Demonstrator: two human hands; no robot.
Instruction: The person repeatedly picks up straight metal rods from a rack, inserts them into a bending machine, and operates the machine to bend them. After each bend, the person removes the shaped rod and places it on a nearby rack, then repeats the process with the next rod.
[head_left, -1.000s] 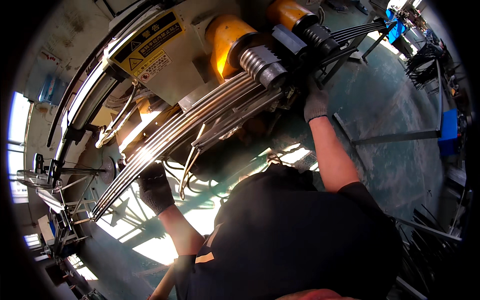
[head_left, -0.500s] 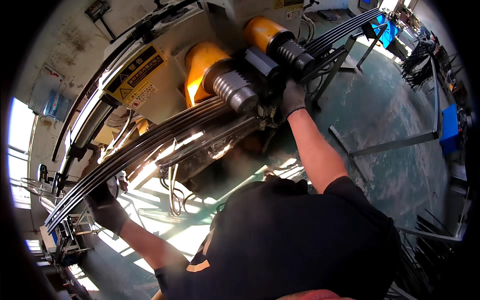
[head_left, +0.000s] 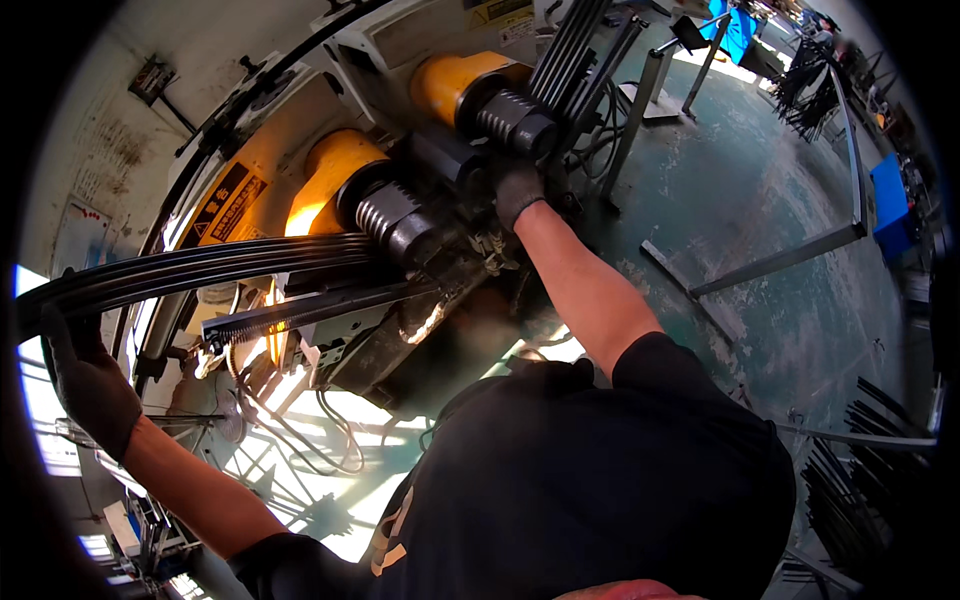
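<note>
Metal rods [head_left: 220,263], dark and bundled side by side, run across the left of the scene, from the grooved near roller [head_left: 392,222] of a machine out to the far left, where they bend slightly. From where I stand, the person's gloved left hand [head_left: 92,385] clasps the bundle close to its left end, thumb up on the near side and palm beneath. The gloved right hand [head_left: 520,188] reaches in at the machine, just beside a black block [head_left: 440,155] and below the grooved far roller [head_left: 515,122]; its fingers are hidden, so I cannot tell whether they are spread or pinching anything. Orange housings [head_left: 335,170] carry both rollers, and a yellow-and-black warning label [head_left: 228,203] sits on the machine to the left. Below the rods lies a long bar [head_left: 315,313] wrapped partly by a spring. Off to the right, a metal frame [head_left: 785,262] stands on the green floor [head_left: 740,215], with a blue box [head_left: 888,200] near it.
</note>
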